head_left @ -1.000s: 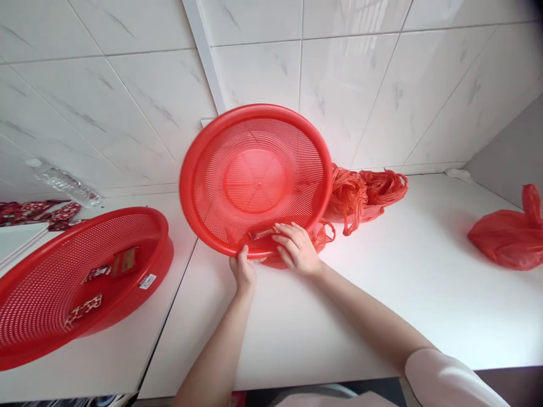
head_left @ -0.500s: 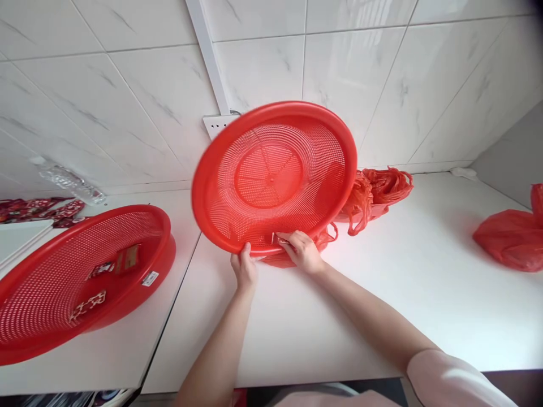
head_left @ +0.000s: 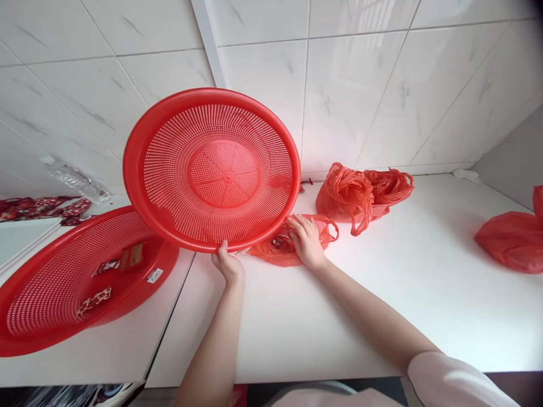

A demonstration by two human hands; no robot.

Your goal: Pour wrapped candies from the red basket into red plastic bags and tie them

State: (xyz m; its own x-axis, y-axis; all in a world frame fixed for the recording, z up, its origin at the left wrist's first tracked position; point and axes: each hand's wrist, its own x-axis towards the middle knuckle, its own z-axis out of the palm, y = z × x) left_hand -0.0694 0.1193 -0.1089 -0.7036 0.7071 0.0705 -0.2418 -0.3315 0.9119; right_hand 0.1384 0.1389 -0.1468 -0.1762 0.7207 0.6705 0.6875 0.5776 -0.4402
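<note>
My left hand (head_left: 229, 264) grips the lower rim of a round red plastic colander (head_left: 223, 174), thumb on the inside. The colander is tipped up with its inside towards me, and nothing shows lying in it. My right hand (head_left: 307, 239) has its fingers stretched over an open red plastic bag (head_left: 282, 257) on the white table, close to the colander's lower right rim. Inside the bag are small dark red items (head_left: 279, 242), too unclear to name. Whether the right fingertips touch the bag cannot be made out.
A second red colander (head_left: 139, 299) at the left holds a brown piece (head_left: 133, 257) and other small items. Knotted red bags (head_left: 348, 195) sit by the tiled wall, another red bag (head_left: 513, 243) at the far right. A clear plastic bottle (head_left: 78, 180) lies back left.
The colander in my left hand has swung left, uncovering the bag behind it. My right hand has left the colander's inside for the bag; the small shiny item it pinched no longer shows.
</note>
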